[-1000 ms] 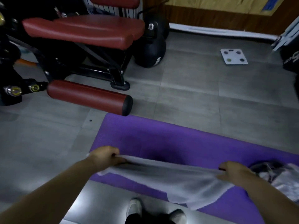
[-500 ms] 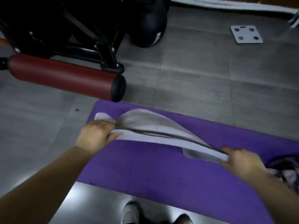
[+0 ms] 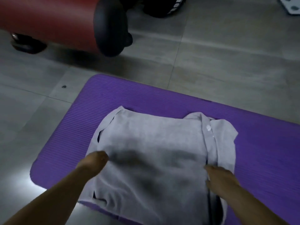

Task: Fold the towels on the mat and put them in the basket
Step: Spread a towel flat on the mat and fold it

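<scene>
- The grey towel (image 3: pixel 154 143) is lying on the purple mat (image 3: pixel 129 95). It looks doubled over, with layered edges showing on the left and a strip sticking out past a seam on the right.
- The person's left grip (image 3: pixel 95 162) sits at the towel's left edge. It's blurry and the fingers are out of sight, so there's no telling if it's pinching cloth or just resting there.
- The right grip (image 3: pixel 222 179) lies on the right edge. The fingers look stretched out flat on the cloth, so best guess is it's released and pressing, not clenched.
- Handling-wise, it looks like soft, light, floppy terry. There's no stiffness to it, so it'll sag and drift out of line if lifted from one point. The ribbed mat probably helps it stay put.
- The best place to take hold is the two corners of one short edge, pinching all the layers together.
- The layers aren't square, so smoothing them out first looks worthwhile.
- No basket in view. A red padded roller (image 3: pixel 48 21) from some gym machine hangs over the tiled floor (image 3: pixel 227 62) past the mat.
</scene>
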`<state>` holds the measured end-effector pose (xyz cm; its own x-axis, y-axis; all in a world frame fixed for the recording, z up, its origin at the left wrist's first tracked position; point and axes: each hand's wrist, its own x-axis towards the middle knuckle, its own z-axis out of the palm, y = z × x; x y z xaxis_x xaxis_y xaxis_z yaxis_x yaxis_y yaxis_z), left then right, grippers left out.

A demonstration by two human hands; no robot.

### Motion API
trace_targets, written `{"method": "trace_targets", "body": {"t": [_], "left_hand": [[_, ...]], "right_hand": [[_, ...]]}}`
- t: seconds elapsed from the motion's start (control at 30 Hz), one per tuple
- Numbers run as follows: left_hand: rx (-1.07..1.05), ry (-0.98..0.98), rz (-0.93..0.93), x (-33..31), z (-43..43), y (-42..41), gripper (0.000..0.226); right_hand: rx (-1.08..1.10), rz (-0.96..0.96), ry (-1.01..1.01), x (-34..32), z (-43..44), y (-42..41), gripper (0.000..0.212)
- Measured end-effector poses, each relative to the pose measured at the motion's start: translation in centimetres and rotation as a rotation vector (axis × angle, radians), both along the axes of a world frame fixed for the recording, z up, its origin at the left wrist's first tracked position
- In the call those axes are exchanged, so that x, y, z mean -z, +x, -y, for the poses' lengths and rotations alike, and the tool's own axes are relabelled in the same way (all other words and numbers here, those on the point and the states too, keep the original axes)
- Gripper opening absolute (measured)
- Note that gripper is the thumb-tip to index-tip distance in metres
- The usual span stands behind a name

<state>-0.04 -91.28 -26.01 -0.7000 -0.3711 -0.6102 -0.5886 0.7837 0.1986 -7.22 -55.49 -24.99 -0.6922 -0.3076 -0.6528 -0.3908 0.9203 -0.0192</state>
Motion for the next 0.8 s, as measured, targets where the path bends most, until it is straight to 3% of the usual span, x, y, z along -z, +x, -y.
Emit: {"method": "trace_targets", "body": {"t": [0.1,0.17,0.23,0.33,0.4,0.47,0.53,0.6,0.63,0.73,0.8], "left_hand": [[-0.266,-0.043,-0.212,4.1,2.7,-1.1,0.035],[-0.419,-0.067,-0.223,6.2,4.3,-1.0,0.053],[-0.525,-0.018,-0.203,8.4,5.5,-0.3,0.064],[-0.567,0.072,-0.233,9.5,5.3,1.1,0.054],[-0.459,0.102,-0.358,8.5,3.9,1.4,0.046],[-0.17,0.197,-0.503,7.1,2.0,1.4,0.065],[0.183,0.313,-0.387,6.7,0.2,1.5,0.075],[0.331,0.368,-0.237,7.5,-0.4,2.0,0.063],[0.237,0.392,-0.249,7.6,-0.5,1.8,0.052],[-0.398,0.382,-0.553,7.5,0.4,0.2,0.038],[-0.579,0.315,-0.657,7.3,1.4,-2.5,0.025]], "right_hand": [[0.0,-0.239,-0.134,6.1,6.0,-1.7,0.066],[-0.031,-0.316,-0.255,9.0,9.4,-1.5,0.066],[-0.055,-0.315,-0.205,11.2,11.0,-0.2,0.065],[-0.077,-0.377,-0.216,13.5,10.3,1.5,0.066],[-0.07,-0.328,-0.2,13.7,9.5,1.8,0.06],[-0.066,-0.339,-0.307,13.6,9.4,2.0,0.055],[-0.063,-0.341,-0.377,14.1,9.3,2.0,0.06],[-0.062,-0.373,-0.428,14.7,9.2,2.0,0.064],[-0.059,-0.385,-0.438,15.1,9.2,2.0,0.064],[-0.085,-0.472,-0.418,15.7,9.1,2.1,0.062],[-0.105,-0.496,-0.413,15.9,9.0,2.0,0.062]]}}
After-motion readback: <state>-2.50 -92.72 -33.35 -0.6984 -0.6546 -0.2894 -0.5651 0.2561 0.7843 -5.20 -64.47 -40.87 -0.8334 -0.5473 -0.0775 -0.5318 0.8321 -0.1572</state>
